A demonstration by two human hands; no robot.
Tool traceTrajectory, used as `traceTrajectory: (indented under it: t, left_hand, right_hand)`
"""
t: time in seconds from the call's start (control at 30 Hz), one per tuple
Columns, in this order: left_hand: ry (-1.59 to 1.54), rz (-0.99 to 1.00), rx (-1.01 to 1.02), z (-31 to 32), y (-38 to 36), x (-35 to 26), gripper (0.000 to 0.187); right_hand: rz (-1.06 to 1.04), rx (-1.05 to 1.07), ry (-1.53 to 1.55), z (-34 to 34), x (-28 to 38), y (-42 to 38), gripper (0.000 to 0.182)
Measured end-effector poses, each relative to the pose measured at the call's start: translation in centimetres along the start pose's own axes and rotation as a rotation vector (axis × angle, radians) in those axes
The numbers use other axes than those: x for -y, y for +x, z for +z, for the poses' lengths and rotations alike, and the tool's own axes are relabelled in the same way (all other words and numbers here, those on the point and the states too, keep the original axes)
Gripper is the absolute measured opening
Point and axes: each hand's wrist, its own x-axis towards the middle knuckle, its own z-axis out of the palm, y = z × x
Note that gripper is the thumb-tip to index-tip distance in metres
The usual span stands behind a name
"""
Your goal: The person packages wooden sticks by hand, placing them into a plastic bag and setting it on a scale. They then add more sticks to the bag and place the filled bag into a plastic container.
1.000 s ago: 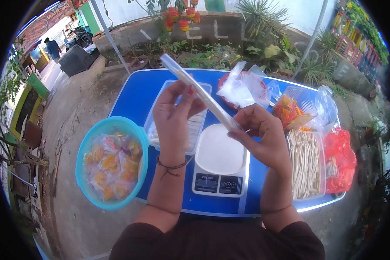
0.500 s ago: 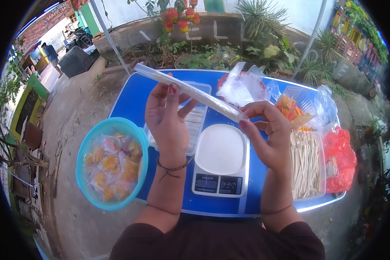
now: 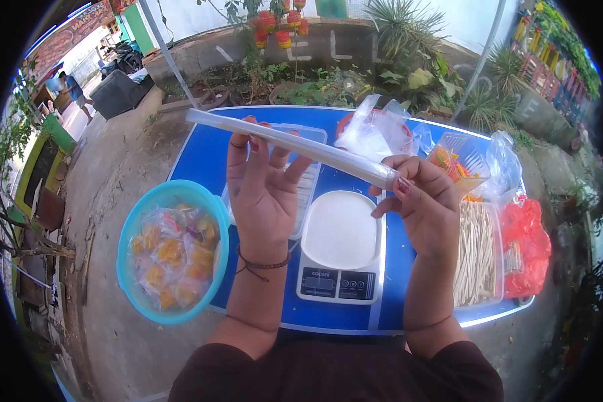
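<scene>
A long, slim white roll in a clear plastic sleeve (image 3: 315,150) slants across in front of me, its left end higher. My left hand (image 3: 264,201) has its fingertips and thumb on the roll left of its middle. At the lower right end, my right hand (image 3: 427,208) pinches the sleeve between thumb and fingers. Beneath the roll stands a white kitchen scale (image 3: 342,231) with a bare weighing plate. Behind my left hand, partly hidden, lies a clear plastic container (image 3: 307,201) holding similar white rolls.
A turquoise basin (image 3: 122,251) of bagged yellow-orange food stands at left. To the right are a box of thin pale sticks (image 3: 476,261), a red plastic bag (image 3: 526,248) and a clear basket (image 3: 465,144) with orange packets. White plastic bags (image 3: 368,134) lie at the back of the blue table (image 3: 241,124).
The roll has tilted flatter and shifted slightly left at its far end. My left hand has turned, and my right fingers have changed their pinch. A distant person has moved slightly.
</scene>
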Motion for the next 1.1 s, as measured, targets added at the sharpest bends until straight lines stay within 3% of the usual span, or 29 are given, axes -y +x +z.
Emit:
traceTrajectory:
  t: [0.07,0.17,0.27,0.37,0.57,0.77,0.97,1.1]
  left_hand:
    - [-0.020,0.002,0.025,0.1,-0.1,-0.1,0.030]
    - [0.082,0.099,0.097,-0.4,-0.1,0.0,0.030]
    - [0.309,0.195,0.046,-0.4,0.1,-0.4,0.029]
    - [0.340,0.205,-0.019,0.1,-0.1,-0.2,0.029]
    - [0.336,0.173,-0.059,1.4,-0.6,0.0,0.027]
    - [0.374,0.142,-0.059,0.9,-0.7,0.5,0.024]
    - [0.760,-0.185,0.159,1.2,-1.1,1.7,0.018]
    - [0.756,-0.222,0.179,1.6,-1.3,1.8,0.019]
  right_hand:
    - [0.045,0.049,0.118,-0.6,-0.1,0.1,0.010]
    - [-0.140,-0.064,-0.219,-0.2,-0.8,-0.3,0.011]
    - [-0.460,-0.181,-0.663,0.9,-0.6,0.0,0.013]
    - [-0.638,-0.034,-0.964,0.5,0.0,0.1,0.020]
    - [-0.800,-0.036,-1.090,1.2,-0.9,0.4,0.030]
    - [-0.797,-0.034,-1.226,0.8,-1.0,0.3,0.031]
    - [-0.737,0.033,-1.163,1.7,-0.9,0.3,0.031]
    - [-0.623,-0.048,-1.131,1.5,-1.4,0.3,0.022]
